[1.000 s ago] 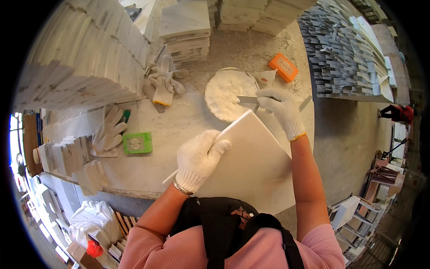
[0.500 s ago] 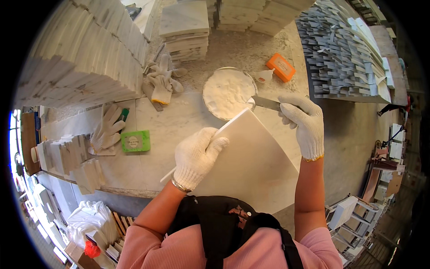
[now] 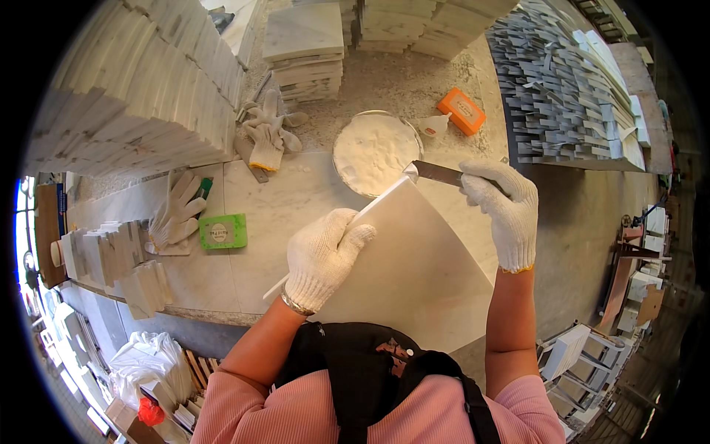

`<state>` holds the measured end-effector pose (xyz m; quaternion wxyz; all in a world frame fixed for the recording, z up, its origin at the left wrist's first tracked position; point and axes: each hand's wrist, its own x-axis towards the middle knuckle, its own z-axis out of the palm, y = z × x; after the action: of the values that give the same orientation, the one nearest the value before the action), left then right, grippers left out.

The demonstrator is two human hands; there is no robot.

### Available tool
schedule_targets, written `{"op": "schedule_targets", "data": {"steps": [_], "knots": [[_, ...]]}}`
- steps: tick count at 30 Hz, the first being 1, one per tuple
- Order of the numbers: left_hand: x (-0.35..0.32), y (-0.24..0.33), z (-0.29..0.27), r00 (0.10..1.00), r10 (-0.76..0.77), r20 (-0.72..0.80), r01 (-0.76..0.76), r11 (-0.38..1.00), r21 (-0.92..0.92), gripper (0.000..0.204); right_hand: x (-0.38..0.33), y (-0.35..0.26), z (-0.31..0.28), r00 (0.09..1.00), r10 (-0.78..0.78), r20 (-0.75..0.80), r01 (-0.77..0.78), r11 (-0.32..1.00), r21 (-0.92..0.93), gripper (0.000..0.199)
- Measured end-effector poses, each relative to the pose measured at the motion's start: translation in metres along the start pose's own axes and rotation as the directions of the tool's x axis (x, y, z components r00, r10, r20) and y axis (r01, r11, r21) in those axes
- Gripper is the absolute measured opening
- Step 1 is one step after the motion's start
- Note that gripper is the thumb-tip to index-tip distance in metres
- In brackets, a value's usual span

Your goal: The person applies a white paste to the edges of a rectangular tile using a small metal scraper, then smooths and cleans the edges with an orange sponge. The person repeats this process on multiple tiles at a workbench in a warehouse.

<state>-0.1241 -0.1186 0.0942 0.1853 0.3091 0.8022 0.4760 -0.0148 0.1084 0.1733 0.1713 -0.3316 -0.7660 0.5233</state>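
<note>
My gloved left hand (image 3: 323, 251) grips the upper left edge of a pale, smooth stone tile (image 3: 407, 274), tilted with one corner pointing away from me. In my gloved right hand (image 3: 503, 203) is a putty knife (image 3: 441, 173) with a flat dark blade. White paste sits on the blade's tip, which is at the tile's far corner; I cannot tell whether it touches. Just beyond that corner stands a round pan (image 3: 337, 164) filled with lumpy white paste (image 3: 376, 148).
A green pad (image 3: 223, 231) and loose gloves (image 3: 176, 211) lie at left. An orange box (image 3: 462, 111) and a small white cup (image 3: 435, 125) sit beyond the pan. Tall tile stacks (image 3: 148, 96) rise at left and back. Grey strips (image 3: 562, 96) fill a pallet at right.
The putty knife has moved slightly left and its blade has turned, bringing the paste-tipped end from the pan's rim to the tile's far corner. My left hand and the tile have barely shifted.
</note>
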Motion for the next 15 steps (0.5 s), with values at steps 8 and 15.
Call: {"op": "schedule_targets", "data": {"steps": [8, 15], "knots": [[0.0007, -0.0008, 0.0005, 0.999, 0.034, -0.010, -0.033, 0.999, 0.038, 0.018, -0.0025, -0.0025, -0.0042, 1.000, 0.012, 0.021, -0.012, 1.000, 0.008, 0.019], [0.0013, 0.0010, -0.0044, 0.997, -0.017, 0.078, 0.012, 0.998, 0.060, 0.031, -0.0031, -0.0032, -0.0029, 0.999, -0.051, -0.010, 0.051, 0.998, -0.033, 0.022]]}}
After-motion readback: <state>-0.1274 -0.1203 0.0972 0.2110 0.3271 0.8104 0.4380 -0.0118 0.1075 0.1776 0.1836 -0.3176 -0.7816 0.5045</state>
